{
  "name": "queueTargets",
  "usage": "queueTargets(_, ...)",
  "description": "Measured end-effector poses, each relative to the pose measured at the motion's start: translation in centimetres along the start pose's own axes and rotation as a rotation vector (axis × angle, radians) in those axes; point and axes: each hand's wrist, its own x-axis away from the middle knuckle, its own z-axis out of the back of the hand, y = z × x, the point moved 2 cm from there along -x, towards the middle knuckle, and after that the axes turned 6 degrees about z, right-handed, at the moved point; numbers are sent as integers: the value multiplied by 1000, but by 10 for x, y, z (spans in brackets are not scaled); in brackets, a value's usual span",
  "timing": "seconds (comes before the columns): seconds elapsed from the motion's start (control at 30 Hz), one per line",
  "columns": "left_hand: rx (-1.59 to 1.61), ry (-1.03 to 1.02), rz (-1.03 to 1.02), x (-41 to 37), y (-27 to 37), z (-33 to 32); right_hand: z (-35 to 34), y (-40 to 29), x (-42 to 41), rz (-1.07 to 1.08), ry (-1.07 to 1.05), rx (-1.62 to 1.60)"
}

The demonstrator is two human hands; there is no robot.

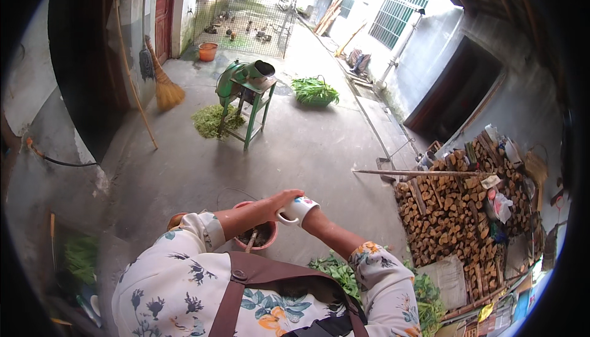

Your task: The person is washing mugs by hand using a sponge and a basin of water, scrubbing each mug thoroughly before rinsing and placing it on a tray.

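Observation:
My left hand (288, 199) is around the base end of a white mug (302, 209) with a coloured pattern, its handle towards my left arm. The mug is tipped on its side. My right forearm (325, 227) reaches the mug's rim; the right hand itself is hidden in or behind the mug. Below my left forearm stands a pink-rimmed bucket (273, 240) with dark contents and a stick (251, 240) in it. Leafy greens (334, 270) lie on the floor beneath my right arm.
A green chopping machine on a stand (252, 120) has chopped greens (212, 120) beside it. Behind it are a basin of leaves (315, 92) and an orange bucket (208, 52). Stacked firewood (447, 212) with a pole (415, 172) lies right; a broom (167, 90) leans left.

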Motion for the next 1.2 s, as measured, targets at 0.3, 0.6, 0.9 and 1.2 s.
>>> queueTargets(0.3,-40,11,-399,-164,31,-18,56,130,57,-245,-100,-74)
queueTargets(0.6,26,70,-295,-264,95,-88,90,249,72,-623,425,-1618)
queueTargets(0.9,-182,144,88,-377,158,-88,101,362,83,92,147,50)
queueTargets(1.2,31,-435,-281,-480,281,-52,131,490,17,-793,730,-1329)
